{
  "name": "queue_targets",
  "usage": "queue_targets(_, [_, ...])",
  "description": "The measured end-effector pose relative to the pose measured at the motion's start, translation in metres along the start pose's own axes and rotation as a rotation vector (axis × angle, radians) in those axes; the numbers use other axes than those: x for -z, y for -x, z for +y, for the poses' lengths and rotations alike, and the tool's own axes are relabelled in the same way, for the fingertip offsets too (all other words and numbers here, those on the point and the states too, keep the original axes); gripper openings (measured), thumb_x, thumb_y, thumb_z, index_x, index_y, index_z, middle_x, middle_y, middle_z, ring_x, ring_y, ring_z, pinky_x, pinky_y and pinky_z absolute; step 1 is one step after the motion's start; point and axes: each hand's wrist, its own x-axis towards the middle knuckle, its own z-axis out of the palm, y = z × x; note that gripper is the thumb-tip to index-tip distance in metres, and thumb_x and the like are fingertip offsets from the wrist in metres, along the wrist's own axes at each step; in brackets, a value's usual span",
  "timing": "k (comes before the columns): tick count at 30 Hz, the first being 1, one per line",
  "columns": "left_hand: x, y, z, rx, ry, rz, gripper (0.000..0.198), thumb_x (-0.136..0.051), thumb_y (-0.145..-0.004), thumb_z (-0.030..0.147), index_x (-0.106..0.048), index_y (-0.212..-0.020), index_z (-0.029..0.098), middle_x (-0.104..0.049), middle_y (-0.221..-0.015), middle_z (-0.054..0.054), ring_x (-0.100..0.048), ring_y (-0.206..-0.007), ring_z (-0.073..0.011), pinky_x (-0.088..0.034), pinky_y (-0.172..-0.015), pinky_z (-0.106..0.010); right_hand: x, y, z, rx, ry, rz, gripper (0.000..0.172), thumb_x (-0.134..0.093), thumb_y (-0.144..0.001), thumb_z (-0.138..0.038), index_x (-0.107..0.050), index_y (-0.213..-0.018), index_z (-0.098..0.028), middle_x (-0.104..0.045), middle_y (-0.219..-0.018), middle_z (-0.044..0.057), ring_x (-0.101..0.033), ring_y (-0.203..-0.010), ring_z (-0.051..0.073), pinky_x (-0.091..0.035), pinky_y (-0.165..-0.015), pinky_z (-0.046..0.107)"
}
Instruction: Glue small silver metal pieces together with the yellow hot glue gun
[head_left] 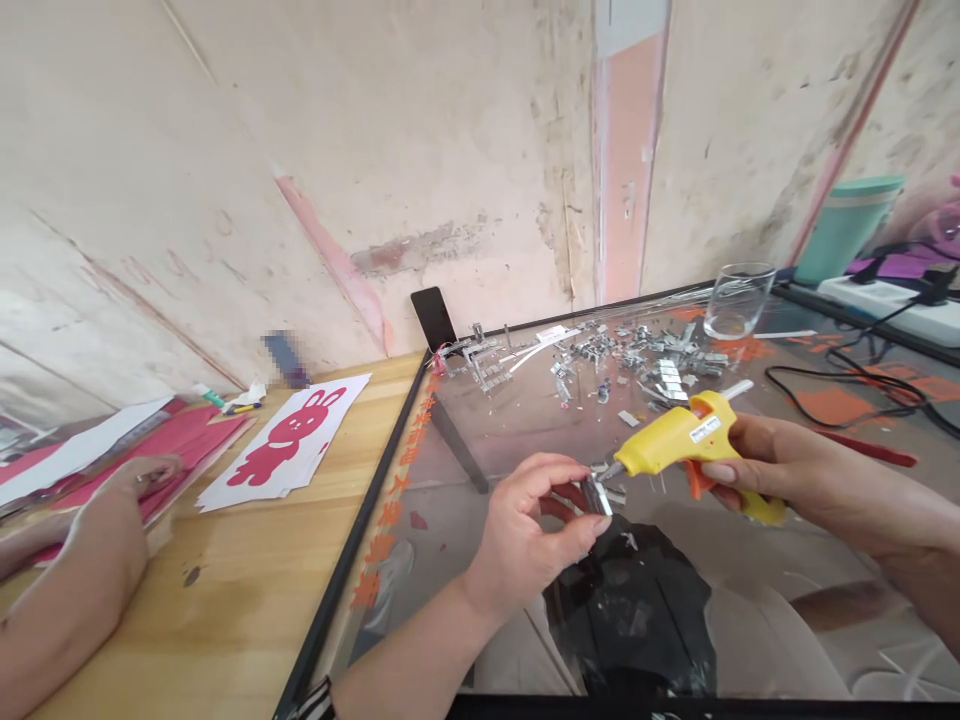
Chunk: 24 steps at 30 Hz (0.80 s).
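Gripping a white-labelled glue gun [686,437], right hand [780,470]; left hand [525,530] pinches mirror piece [598,495].

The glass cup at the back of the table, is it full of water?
No, the glass cup looks empty; you can see straight through it to the table behind, apart from a faint shine at its bottom.

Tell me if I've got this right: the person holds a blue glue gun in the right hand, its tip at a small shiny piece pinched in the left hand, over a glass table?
Not quite: the glue gun is yellow with an orange trigger, not blue, as the head view shows. The rest holds: the right hand grips it, its tip at the small shiny piece pinched in the left hand, over the glass table.
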Motion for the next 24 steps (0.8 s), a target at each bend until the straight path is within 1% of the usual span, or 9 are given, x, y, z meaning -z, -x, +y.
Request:
queue_targets(6, [0.0, 0.001, -0.003, -0.01, -0.017, -0.009, 0.027, -0.073, -0.07, 0.018, -0.067, -0.096, 0.016, -0.061, -0.1, -0.008, -0.062, -0.072, -0.0138, -0.054, -0.067, -0.026, -0.002, 0.001, -0.002, -0.006, 0.019, 0.003, 0.029, -0.068, -0.074, -0.05, -0.063, -0.082, -0.023, -0.056, -0.069, 0.0, -0.044, -0.06, 0.014, -0.034, -0.052, 0.024])
queue_targets(10, [0.0, 0.001, -0.008, -0.113, -0.013, 0.004, 0.029, -0.072, -0.068, 0.014, -0.066, -0.096, 0.015, -0.06, -0.097, -0.007, -0.062, -0.071, -0.0129, -0.054, -0.064, -0.024, -0.001, 0.0, -0.001, -0.017, 0.063, -0.008, 0.035, -0.066, -0.073, -0.055, -0.061, -0.082, -0.021, -0.054, -0.066, -0.001, -0.042, -0.058, 0.013, -0.031, -0.051, 0.023])
queue_targets(12, [0.0, 0.0, -0.011, -0.143, -0.01, 0.007, 0.03, -0.072, -0.068, 0.013, -0.065, -0.097, 0.015, -0.06, -0.097, -0.007, -0.063, -0.07, -0.0125, -0.055, -0.063, -0.024, -0.001, 0.0, -0.001, -0.018, 0.08, -0.017, 0.037, -0.065, -0.073, -0.056, -0.06, -0.082, -0.021, -0.053, -0.065, -0.001, -0.041, -0.057, 0.013, -0.03, -0.05, 0.022])
queue_targets(24, [-0.001, -0.001, -0.013, -0.172, 0.01, 0.02, 0.029, -0.072, -0.068, 0.009, -0.065, -0.096, 0.015, -0.06, -0.096, -0.006, -0.063, -0.071, -0.0115, -0.056, -0.063, -0.023, -0.003, -0.001, -0.002, -0.012, 0.074, -0.062, 0.035, -0.065, -0.075, -0.054, -0.061, -0.084, -0.021, -0.053, -0.067, -0.001, -0.042, -0.058, 0.012, -0.031, -0.051, 0.021])
